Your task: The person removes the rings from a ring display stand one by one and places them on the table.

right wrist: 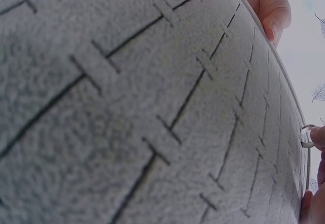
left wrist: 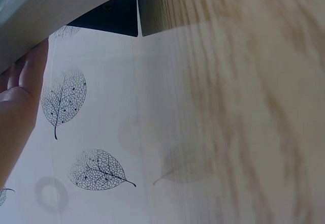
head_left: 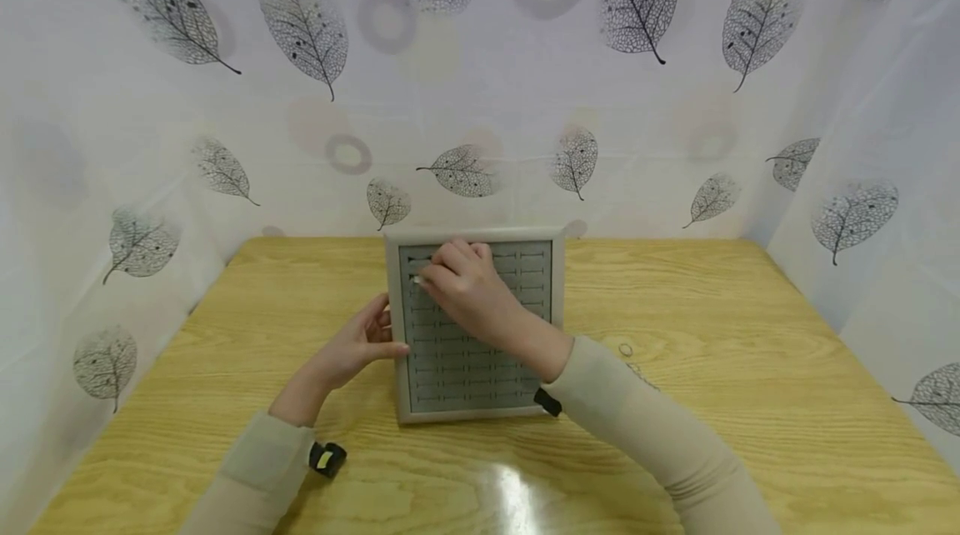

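Note:
A ring display board [head_left: 480, 385] with a pale frame and grey slotted padding stands tilted back on the table. My left hand [head_left: 352, 352] holds its left edge, thumb on the front of the frame and fingers behind. With thumb and fingers, my right hand [head_left: 472, 293] pinches a ring [right wrist: 306, 136] at the upper left of the padding, close to the slots. In the right wrist view, rows of slits [right wrist: 203, 74] run across the padding, and the left thumb [right wrist: 277, 18] shows at the frame's edge. The right hand and forearm hide part of the board.
A small ring [head_left: 626, 349] lies on the wooden table [head_left: 720, 310] right of the board, with more small items [head_left: 637, 370] partly behind the right sleeve. A dark support panel [left wrist: 109, 18] juts from the board's back. A leaf-patterned curtain [head_left: 517, 102] surrounds the table's back and sides.

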The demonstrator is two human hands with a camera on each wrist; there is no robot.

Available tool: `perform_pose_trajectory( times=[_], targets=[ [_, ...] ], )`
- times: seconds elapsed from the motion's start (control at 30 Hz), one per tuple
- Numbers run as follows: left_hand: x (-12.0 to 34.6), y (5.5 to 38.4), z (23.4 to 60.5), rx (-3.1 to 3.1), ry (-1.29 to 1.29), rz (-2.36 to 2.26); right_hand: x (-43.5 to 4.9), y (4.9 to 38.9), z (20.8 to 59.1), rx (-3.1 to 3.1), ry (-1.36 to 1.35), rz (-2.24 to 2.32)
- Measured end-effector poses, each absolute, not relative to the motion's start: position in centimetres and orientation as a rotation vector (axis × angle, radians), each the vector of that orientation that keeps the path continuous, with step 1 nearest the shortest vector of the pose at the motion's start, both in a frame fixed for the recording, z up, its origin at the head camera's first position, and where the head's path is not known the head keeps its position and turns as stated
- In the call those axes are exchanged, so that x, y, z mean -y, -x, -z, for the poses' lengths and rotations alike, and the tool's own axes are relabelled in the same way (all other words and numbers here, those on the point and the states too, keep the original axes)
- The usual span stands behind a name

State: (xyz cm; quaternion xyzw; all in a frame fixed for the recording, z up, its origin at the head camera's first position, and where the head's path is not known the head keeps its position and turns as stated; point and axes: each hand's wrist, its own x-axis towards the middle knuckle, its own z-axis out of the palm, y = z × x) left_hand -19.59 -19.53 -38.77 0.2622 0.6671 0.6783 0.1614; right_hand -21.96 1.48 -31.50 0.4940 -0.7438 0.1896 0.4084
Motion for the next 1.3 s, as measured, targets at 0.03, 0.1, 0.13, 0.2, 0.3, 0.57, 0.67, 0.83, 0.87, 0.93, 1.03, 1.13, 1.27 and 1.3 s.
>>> perform_pose_trajectory(
  times=[0.03,0.1,0.13,0.2,0.3,0.57,0.67,0.83,0.87,0.93,1.03,1.13,1.27,1.3],
  targets=[
    [19.5,19.6,38.8,-1.905,-0.756,-1.935,-1.5,22.0,31.4,1.868,-1.253,-0.496],
    [19.6,19.6,38.8,-1.909,-0.758,-1.932,-1.6,22.0,31.2,1.853,-1.274,-0.553],
    [19.6,19.6,38.8,-1.911,-0.76,-1.93,-1.7,22.0,31.2,1.846,-1.284,-0.584],
    [19.6,19.6,38.9,-1.917,-0.76,-1.927,-1.8,22.0,31.0,1.832,-1.306,-0.647],
    [19.6,19.5,38.8,-1.921,-0.744,-1.928,-2.2,22.0,30.8,1.814,-1.326,-0.696],
    [19.5,19.4,38.7,-1.934,-0.715,-1.935,-4.1,21.3,30.9,1.779,-1.308,-0.645],
    [19.4,19.4,38.7,-1.939,-0.711,-1.932,-5.1,21.0,31.0,1.767,-1.291,-0.614],
    [19.4,19.5,38.7,-1.954,-0.706,-1.924,-6.9,20.5,31.2,1.725,-1.294,-0.569],
    [19.4,19.5,38.7,-1.956,-0.707,-1.922,-7.4,20.3,31.3,1.733,-1.298,-0.566],
    [19.4,19.5,38.7,-1.957,-0.707,-1.92,-8.4,19.9,31.4,1.755,-1.308,-0.552],
    [19.4,19.5,38.7,-1.961,-0.712,-1.915,-9.9,19.4,31.6,1.792,-1.315,-0.536],
    [19.5,19.5,38.7,-1.965,-0.711,-1.911,-11.4,19.0,32.0,1.813,-1.318,-0.515],
    [19.6,19.5,38.8,-1.971,-0.707,-1.901,-13.2,18.4,32.8,1.838,-1.31,-0.476],
    [19.6,19.5,38.7,-1.972,-0.706,-1.901,-13.6,18.2,33.0,1.845,-1.307,-0.467]
  ],
)
